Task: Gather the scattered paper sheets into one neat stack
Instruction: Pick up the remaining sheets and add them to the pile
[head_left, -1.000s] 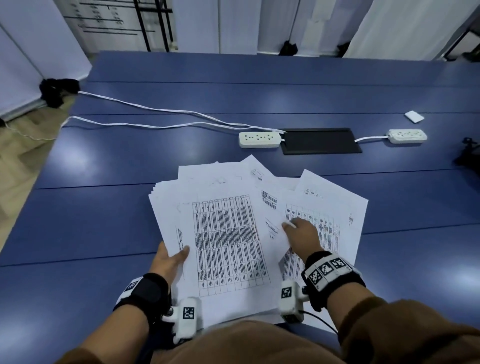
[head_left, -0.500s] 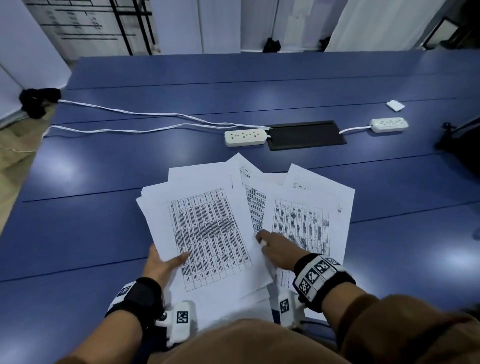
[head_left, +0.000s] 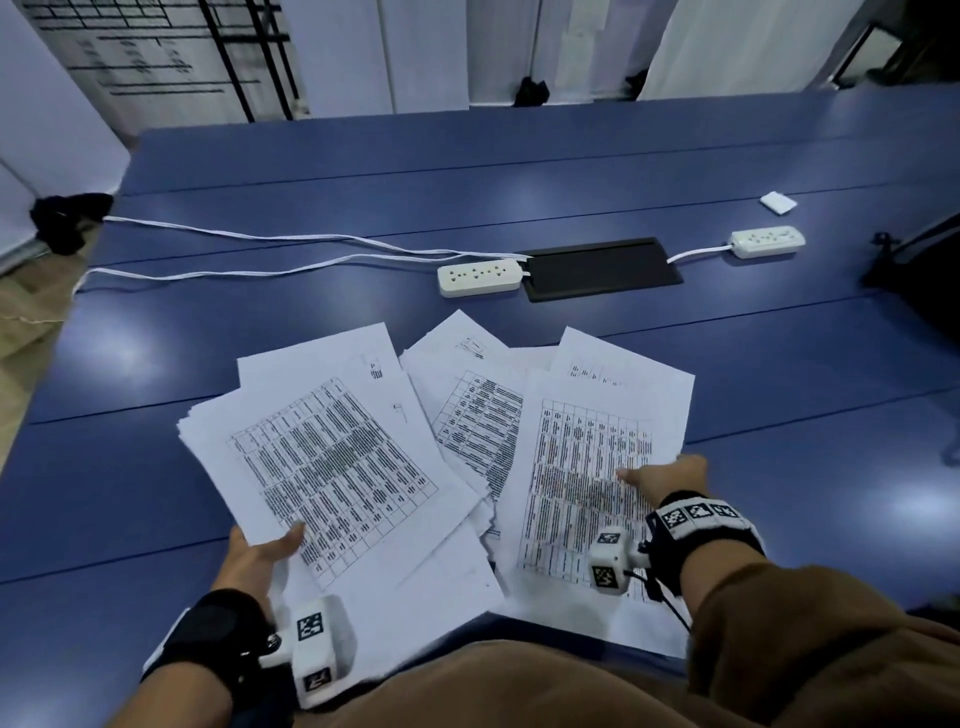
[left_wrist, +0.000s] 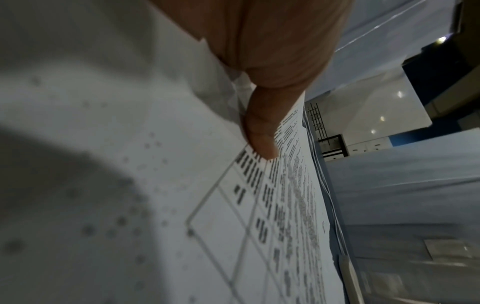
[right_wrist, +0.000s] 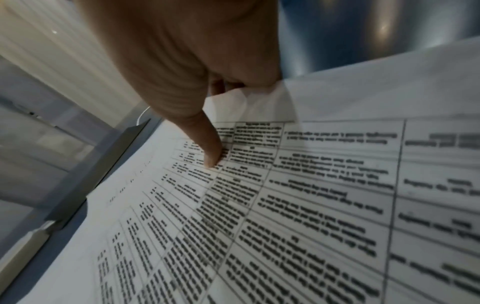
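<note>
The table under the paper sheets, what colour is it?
Blue; the table shows best in the head view.

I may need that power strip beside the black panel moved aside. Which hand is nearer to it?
The left hand is nearer, though not by much. It grips the left bundle of sheets almost straight below the power strip; the right hand holds a sheet down to the strip's right.

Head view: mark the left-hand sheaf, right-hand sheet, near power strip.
left-hand sheaf (head_left: 332, 457), head view, printed table on top sheet.
right-hand sheet (head_left: 587, 467), head view, middle of its table.
near power strip (head_left: 479, 277), head view, top face.
</note>
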